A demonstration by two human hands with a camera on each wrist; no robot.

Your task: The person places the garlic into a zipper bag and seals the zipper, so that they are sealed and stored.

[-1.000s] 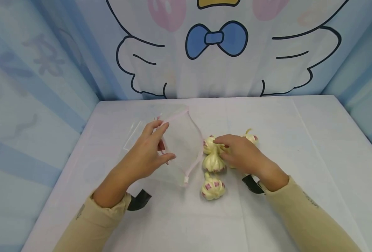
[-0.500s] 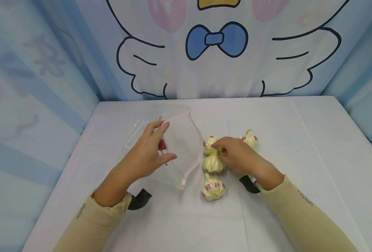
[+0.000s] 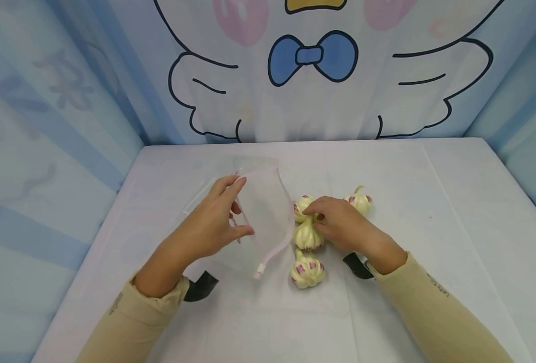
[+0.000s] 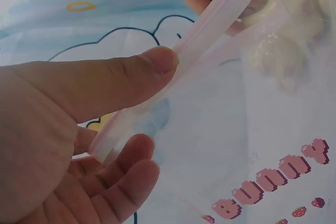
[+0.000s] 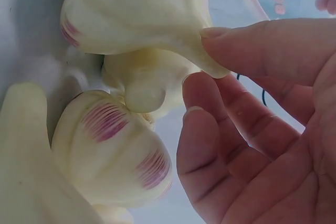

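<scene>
My left hand [image 3: 218,217] holds a clear zip bag [image 3: 268,206] by its pink-edged mouth, which gapes toward the right. In the left wrist view, the thumb lies on the pink strip [image 4: 215,19] with the other fingers curled below; pink "BUNNY" lettering [image 4: 270,179] shows on the plastic. My right hand [image 3: 347,222] pinches the stem of a garlic bulb [image 5: 136,14] between thumb and forefinger. Beneath that bulb, the right wrist view has another garlic bulb [image 5: 113,145] with purple streaks. Part of the garlic group is hidden behind the right hand in the head view.
One garlic bulb [image 3: 307,270] lies nearest the person, just right of the bag's zip slider [image 3: 260,269]. Another bulb [image 3: 360,202] sits beyond the right hand. A white cloth covers the table [image 3: 431,242], and printed curtains [image 3: 45,151] stand around it.
My right hand has shifted slightly left and its fingers have closed on the garlic stem. The bag's mouth has tilted, its slider end moving toward the person and a little left.
</scene>
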